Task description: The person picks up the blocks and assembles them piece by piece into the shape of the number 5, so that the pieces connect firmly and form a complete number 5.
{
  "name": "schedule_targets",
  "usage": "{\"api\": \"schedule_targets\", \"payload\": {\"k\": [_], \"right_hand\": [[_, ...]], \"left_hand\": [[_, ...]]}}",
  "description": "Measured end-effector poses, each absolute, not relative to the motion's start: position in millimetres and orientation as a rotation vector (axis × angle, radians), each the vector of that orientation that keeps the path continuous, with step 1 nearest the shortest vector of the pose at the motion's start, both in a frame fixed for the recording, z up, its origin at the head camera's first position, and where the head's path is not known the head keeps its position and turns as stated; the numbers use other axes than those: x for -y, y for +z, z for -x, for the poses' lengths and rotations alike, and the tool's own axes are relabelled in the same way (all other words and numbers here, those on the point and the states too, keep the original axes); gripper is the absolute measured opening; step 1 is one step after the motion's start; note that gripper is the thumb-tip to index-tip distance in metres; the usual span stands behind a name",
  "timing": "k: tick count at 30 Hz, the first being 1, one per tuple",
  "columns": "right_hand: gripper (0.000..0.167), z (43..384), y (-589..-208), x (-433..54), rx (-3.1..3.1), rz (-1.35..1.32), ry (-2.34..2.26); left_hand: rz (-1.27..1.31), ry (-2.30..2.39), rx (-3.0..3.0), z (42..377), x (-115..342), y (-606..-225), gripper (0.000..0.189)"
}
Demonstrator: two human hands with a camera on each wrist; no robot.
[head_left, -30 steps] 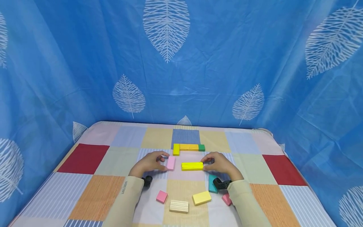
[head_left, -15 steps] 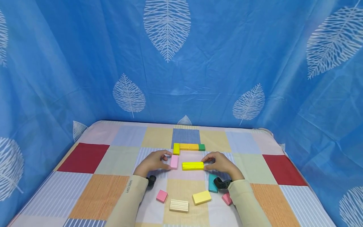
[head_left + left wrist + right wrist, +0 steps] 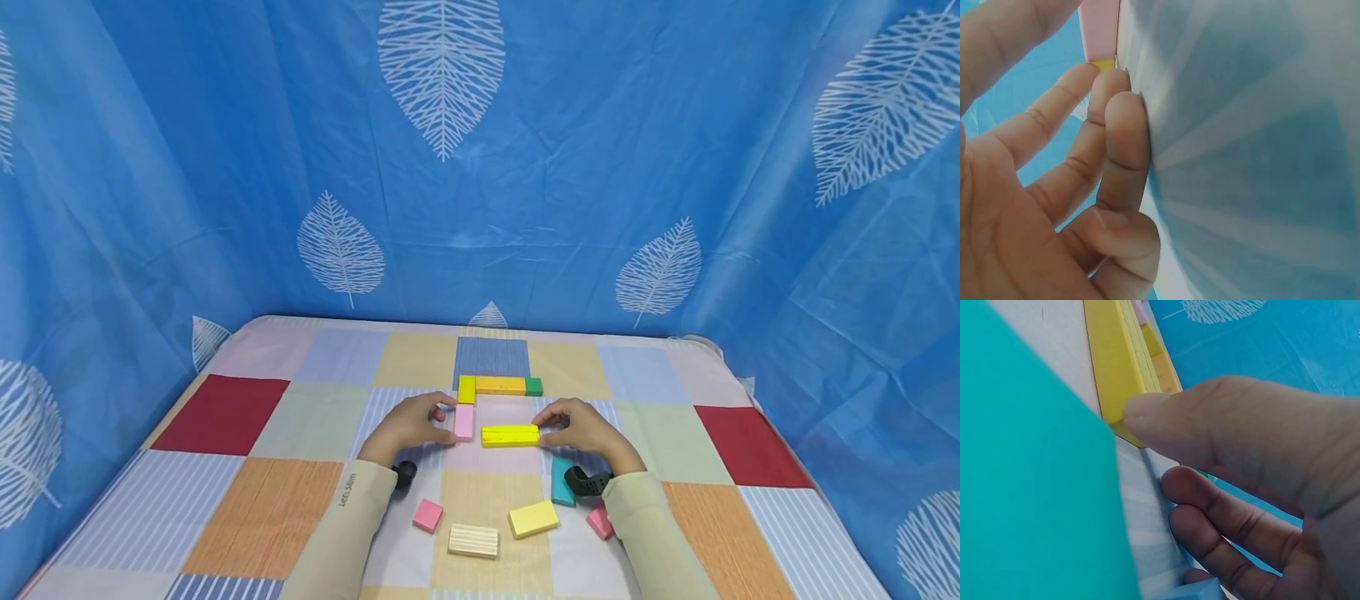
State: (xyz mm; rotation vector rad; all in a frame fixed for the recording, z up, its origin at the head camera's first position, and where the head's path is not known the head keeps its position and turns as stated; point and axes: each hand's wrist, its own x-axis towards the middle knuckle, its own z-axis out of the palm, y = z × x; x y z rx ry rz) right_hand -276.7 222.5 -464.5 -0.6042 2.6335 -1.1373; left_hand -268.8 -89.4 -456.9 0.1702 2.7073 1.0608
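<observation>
On the worktop, from left: the left hand pinches one pink block, its far end meeting one olive-yellow block. Nearer lie one small rose block and one striped wooden block. Next: one orange block; one bright yellow bar, right end pinched by the right hand; one pale yellow block; one green block; one teal block; a second rose block.
</observation>
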Motion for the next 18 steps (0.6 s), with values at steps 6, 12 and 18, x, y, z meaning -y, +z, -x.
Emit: {"api": "schedule_targets", "payload": {"k": [6, 12, 18], "right_hand": [[0.022, 278.1, -466.8, -222.9, -2.637, 0.598, -1.130], [0.021, 279.6, -468.4, -223.0, -2.645, 0.566, -1.123], [0.022, 279.2, -468.0, -222.8, -2.649, 0.589, -1.133]], "left_hand": [[-0.154, 1.022, -2.726, 269.8, 88.1, -457.9, 0.054], [-0.141, 1.016, -2.733, 270.0, 87.2, -457.6, 0.052], [-0.132, 1.016, -2.735, 269.8, 87.0, -458.3, 0.051]]}}
